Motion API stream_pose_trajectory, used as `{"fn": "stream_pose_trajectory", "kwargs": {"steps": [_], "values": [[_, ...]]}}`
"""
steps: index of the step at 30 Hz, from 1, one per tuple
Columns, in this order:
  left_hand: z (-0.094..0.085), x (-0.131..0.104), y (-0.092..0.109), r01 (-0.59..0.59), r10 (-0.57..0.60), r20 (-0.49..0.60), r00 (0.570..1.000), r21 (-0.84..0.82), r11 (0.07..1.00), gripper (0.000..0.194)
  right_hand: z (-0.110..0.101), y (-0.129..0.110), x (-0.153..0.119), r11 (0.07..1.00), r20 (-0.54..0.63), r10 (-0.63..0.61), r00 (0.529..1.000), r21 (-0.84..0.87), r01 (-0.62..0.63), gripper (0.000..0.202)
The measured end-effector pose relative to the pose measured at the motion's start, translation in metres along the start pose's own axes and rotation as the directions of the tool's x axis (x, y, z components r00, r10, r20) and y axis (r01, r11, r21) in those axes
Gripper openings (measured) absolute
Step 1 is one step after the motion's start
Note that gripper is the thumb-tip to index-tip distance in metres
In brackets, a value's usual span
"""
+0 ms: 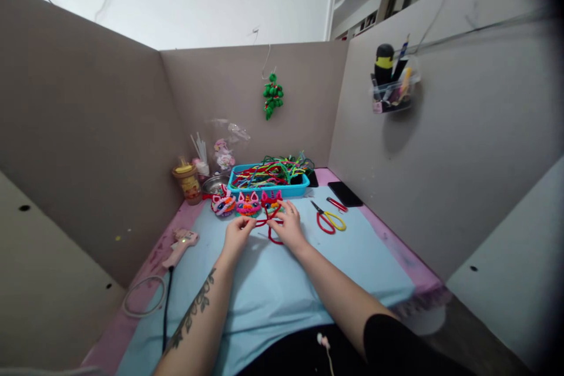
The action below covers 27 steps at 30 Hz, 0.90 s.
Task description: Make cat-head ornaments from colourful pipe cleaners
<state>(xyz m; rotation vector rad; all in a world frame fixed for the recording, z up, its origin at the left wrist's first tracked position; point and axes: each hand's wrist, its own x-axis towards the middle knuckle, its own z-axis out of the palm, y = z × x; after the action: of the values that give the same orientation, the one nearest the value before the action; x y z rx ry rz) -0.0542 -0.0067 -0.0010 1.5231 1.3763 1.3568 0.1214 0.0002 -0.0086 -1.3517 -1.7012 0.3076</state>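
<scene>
Red pipe cleaners, bent into several loops that meet in the middle, are held up over the blue cloth. My left hand is closed, pinching one end of the red loops between thumb and fingers. On the other side my right hand grips the same piece close to its centre, its fingers curled over it. Just behind my hands sit three fuzzy animal faces made of pipe cleaners: one pink and white, one pink and orange, and one with red ears, partly hidden by the red loops.
A blue tray heaped with coloured pipe cleaners stands at the back. Scissors, a small red cutter and a phone lie right. A pink glue gun with its cable lies left, near a brown cup. Partitions enclose the table.
</scene>
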Motion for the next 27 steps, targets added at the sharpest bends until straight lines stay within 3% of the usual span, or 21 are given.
{"fn": "stream_pose_trajectory", "kwargs": {"steps": [5, 15, 27], "values": [[0.0018, -0.0001, 0.0006, -0.005, 0.006, 0.028, 1.000, -0.008, 1.000, 0.032, 0.0037, 0.0023, 0.0021, 0.989, -0.022, 0.086, 0.996, 0.121, -0.082, 0.014], [0.0000, 0.0035, -0.0036, -0.086, 0.087, -0.061, 0.994, 0.008, 0.996, 0.025, 0.0044, -0.0005, 0.0014, 0.981, -0.022, 0.112, 0.993, 0.160, -0.107, 0.013], [0.0041, 0.0042, 0.0011, 0.116, -0.139, -0.079, 0.987, -0.245, 0.963, 0.028, 0.0050, 0.0003, 0.0052, 0.962, 0.071, 0.109, 0.991, 0.242, -0.123, 0.018]]}}
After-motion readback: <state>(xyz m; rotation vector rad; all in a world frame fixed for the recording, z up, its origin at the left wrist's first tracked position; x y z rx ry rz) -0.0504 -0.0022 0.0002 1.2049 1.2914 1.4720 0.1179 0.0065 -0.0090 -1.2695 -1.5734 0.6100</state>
